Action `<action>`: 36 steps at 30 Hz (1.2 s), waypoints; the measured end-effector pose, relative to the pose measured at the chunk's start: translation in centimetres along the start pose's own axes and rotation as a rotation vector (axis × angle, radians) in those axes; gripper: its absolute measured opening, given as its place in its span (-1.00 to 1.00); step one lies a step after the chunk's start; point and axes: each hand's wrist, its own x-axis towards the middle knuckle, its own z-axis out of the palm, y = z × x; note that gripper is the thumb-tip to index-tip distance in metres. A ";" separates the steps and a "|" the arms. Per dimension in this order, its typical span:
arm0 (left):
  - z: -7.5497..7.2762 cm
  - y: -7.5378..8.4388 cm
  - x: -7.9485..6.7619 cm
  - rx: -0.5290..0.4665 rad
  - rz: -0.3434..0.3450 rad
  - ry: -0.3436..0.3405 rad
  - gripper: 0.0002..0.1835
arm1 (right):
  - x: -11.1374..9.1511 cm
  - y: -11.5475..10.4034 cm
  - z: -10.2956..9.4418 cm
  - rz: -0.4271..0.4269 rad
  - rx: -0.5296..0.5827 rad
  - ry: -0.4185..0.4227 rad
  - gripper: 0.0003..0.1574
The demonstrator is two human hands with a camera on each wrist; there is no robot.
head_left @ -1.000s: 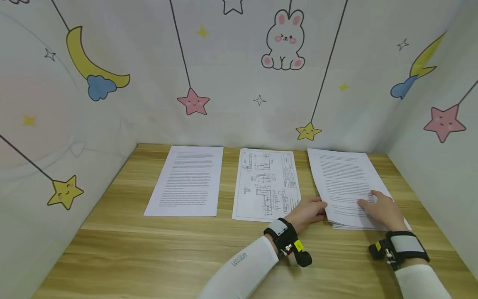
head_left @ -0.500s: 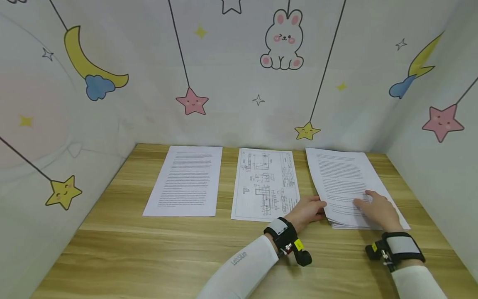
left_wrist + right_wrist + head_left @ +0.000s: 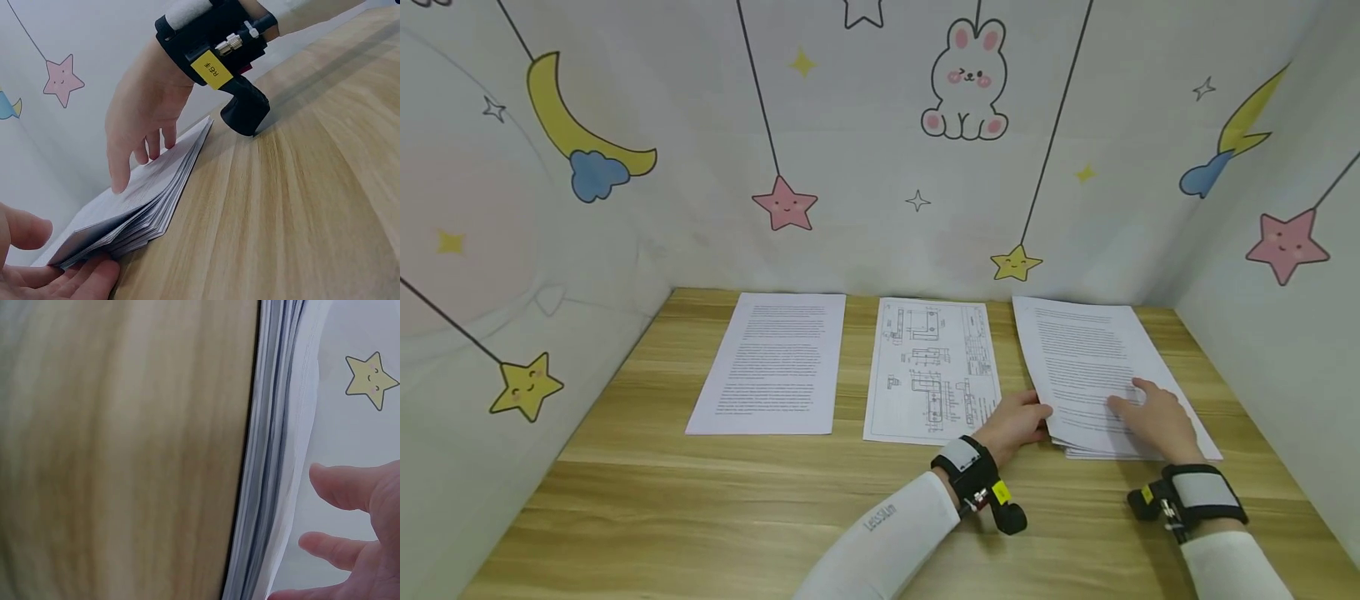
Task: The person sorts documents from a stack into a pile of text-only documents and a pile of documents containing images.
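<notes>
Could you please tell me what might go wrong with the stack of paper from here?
The layers of the stack of printed sheets look uneven and fanned at the corner by the left hand, so some sheets might slip out of line. That corner looks raised by its fingers, so a firm press from the right hand could crease it. The left hand also overlaps the drawing sheet in the head view and might nudge it.
</notes>
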 end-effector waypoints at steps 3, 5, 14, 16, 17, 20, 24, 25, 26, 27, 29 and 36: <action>0.3 0.1 0.0 0.042 0.020 0.060 -0.60 | -0.1 -0.1 0.0 0.009 0.008 -0.005 -0.08; 0.3 0.3 0.1 0.074 0.038 0.099 -0.58 | -0.2 0.0 -0.1 0.007 0.009 -0.010 -0.07; -0.1 1.0 0.1 0.132 0.042 0.176 -0.62 | -0.3 0.1 -0.4 -0.002 0.022 -0.003 -0.07; -0.1 1.0 0.2 0.133 0.034 0.178 -0.61 | -0.3 0.1 -0.4 0.006 0.030 0.010 -0.07; -0.1 1.0 0.2 0.134 0.030 0.180 -0.61 | -0.3 0.1 -0.4 0.013 0.034 0.020 -0.08; 0.0 1.1 0.3 0.142 0.030 0.180 -0.62 | -0.3 0.1 -0.4 0.046 0.062 0.045 -0.10; 0.1 1.2 0.3 0.154 0.024 0.160 -0.66 | 0.0 0.4 -0.6 0.079 0.098 0.064 -0.14; 0.2 1.2 0.3 0.155 0.018 0.155 -0.66 | 0.0 0.4 -0.6 0.084 0.104 0.067 -0.14; 0.2 1.3 0.4 0.157 0.011 0.152 -0.65 | 0.1 0.5 -0.6 0.086 0.104 0.067 -0.14; 0.3 1.3 0.4 0.158 0.006 0.146 -0.65 | 0.1 0.6 -0.5 0.082 0.100 0.066 -0.14; 0.3 1.3 0.5 0.152 -0.004 0.146 -0.65 | 0.2 0.7 -0.4 0.072 0.094 0.059 -0.14; 0.6 1.1 1.1 0.079 -0.005 0.147 -0.69 | 0.3 0.9 0.0 0.046 0.080 0.038 -0.11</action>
